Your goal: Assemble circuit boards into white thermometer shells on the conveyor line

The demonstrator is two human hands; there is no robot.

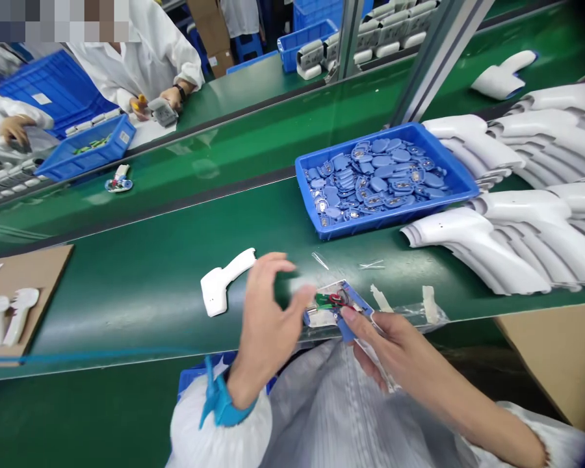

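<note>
A wired blue plastic part [341, 315] is apparently pinched by the right hand [400, 354], while the left hand [268, 325] is held open just beside it.

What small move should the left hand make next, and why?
Probably pinch the green and red wires with the left hand: its fingers are open right beside them, while the right hand grips the blue part they sit on, holding it steady.
</note>
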